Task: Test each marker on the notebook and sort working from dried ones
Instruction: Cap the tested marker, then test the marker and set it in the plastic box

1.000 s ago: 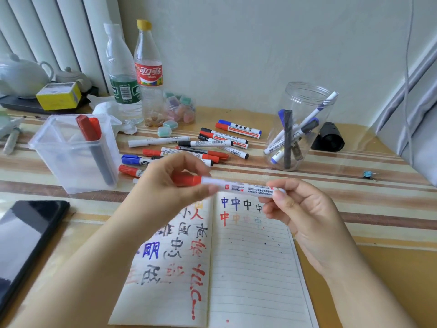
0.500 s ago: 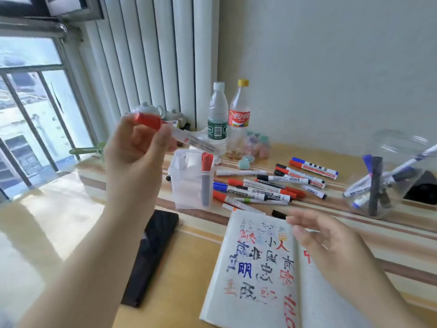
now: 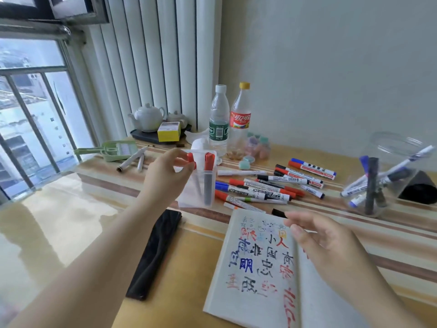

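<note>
My left hand (image 3: pixel 165 176) pinches the red cap of a white marker (image 3: pixel 190 157), whose body is down inside the square clear container (image 3: pixel 201 202). A red-capped dark marker (image 3: pixel 208 171) stands in the same container. My right hand (image 3: pixel 331 245) hovers with relaxed fingers over the open notebook (image 3: pixel 248 292), holding nothing. The left page is covered with red, blue and black test marks. Several loose markers (image 3: pixel 267 190) lie on the table behind the notebook. A round clear jar (image 3: pixel 387 181) at the right holds several markers.
A black phone (image 3: pixel 156 254) lies left of the notebook. Two plastic bottles (image 3: pixel 220 119) stand behind the container, with a teapot (image 3: pixel 147 117), a yellow box (image 3: pixel 169 131) and a green dustpan (image 3: pixel 115 150) farther left. A black object (image 3: pixel 419 188) sits beside the jar.
My left hand took the red-capped marker from above the notebook, swung it up and left, then lowered it into the square container. My right hand let go of it and stays over the notebook.
</note>
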Tool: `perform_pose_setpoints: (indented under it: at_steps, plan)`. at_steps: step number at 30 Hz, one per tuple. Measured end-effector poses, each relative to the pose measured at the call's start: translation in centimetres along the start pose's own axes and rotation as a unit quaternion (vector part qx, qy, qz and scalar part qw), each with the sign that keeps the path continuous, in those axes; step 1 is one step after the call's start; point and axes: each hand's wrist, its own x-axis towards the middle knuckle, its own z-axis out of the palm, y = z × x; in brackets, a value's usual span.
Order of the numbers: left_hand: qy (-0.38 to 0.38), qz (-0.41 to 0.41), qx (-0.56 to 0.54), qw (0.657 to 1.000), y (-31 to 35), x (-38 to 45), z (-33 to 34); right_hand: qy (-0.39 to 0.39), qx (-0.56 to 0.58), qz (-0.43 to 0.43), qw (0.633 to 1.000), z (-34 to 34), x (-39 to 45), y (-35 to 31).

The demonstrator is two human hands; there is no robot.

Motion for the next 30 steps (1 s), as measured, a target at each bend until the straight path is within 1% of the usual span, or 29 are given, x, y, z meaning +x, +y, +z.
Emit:
perform_pose_setpoints:
  at_steps: [3,5,7,8,9,10,11,13,15,18,20,21,23,25,26,28,30]
  plan:
    - [-0.008,0.004,0.045,0.999,0.0,0.0,0.6,-0.012,-0.019,-0.002,1.000,0.0,0.3,0.0]
    - [0.031,0.034,0.087,0.995,0.1,-0.2,0.8,-0.023,-0.053,0.001,0.998,0.1,1.0,0.0]
    - [0.103,0.102,0.095,0.985,0.4,-1.2,1.0,-0.030,-0.112,0.004,0.993,0.6,2.4,0.0]
    - [0.126,0.149,0.096,0.976,0.6,-1.9,1.2,-0.036,-0.143,0.003,0.989,0.9,3.3,0.0]
    - [0.130,0.193,0.094,0.968,1.0,-2.7,1.5,-0.045,-0.174,-0.001,0.984,1.4,4.3,0.1]
    - [0.110,0.226,0.088,0.964,1.3,-3.6,2.0,-0.058,-0.204,-0.007,0.977,2.0,5.4,0.2]
    - [0.067,0.246,0.079,0.964,1.7,-4.4,2.7,-0.072,-0.235,-0.013,0.969,2.7,6.5,0.2]
    - [-0.034,0.245,0.079,0.966,2.7,-5.9,4.4,-0.099,-0.309,-0.023,0.946,4.3,8.7,0.5]
    - [-0.109,0.225,0.114,0.961,3.1,-7.2,6.4,-0.120,-0.382,-0.009,0.916,5.9,10.5,0.9]
    - [-0.145,0.182,0.122,0.965,3.0,-7.8,8.3,-0.129,-0.464,0.024,0.876,7.2,12.0,1.3]
    - [-0.142,0.167,0.124,0.968,2.5,-7.6,8.6,-0.109,-0.503,-0.020,0.857,6.9,12.3,1.4]
    - [-0.134,0.166,0.125,0.969,2.1,-7.4,8.6,-0.095,-0.503,-0.053,0.857,6.3,12.1,1.4]
    - [-0.117,0.179,0.132,0.968,1.5,-6.9,8.4,-0.071,-0.486,-0.091,0.866,4.4,11.4,1.0]
    - [-0.098,0.205,0.131,0.965,1.2,-6.3,8.3,-0.060,-0.439,-0.096,0.891,1.9,9.9,0.5]
    - [-0.101,0.216,0.139,0.961,1.4,-6.0,8.2,-0.064,-0.409,-0.088,0.906,0.5,9.0,0.2]
    - [-0.146,0.229,0.164,0.948,2.3,-5.9,8.2,-0.074,-0.376,-0.065,0.921,-1.9,6.8,0.0]
    - [-0.202,0.241,0.198,0.928,3.4,-5.9,8.4,-0.075,-0.370,-0.054,0.924,-3.7,4.6,0.5]
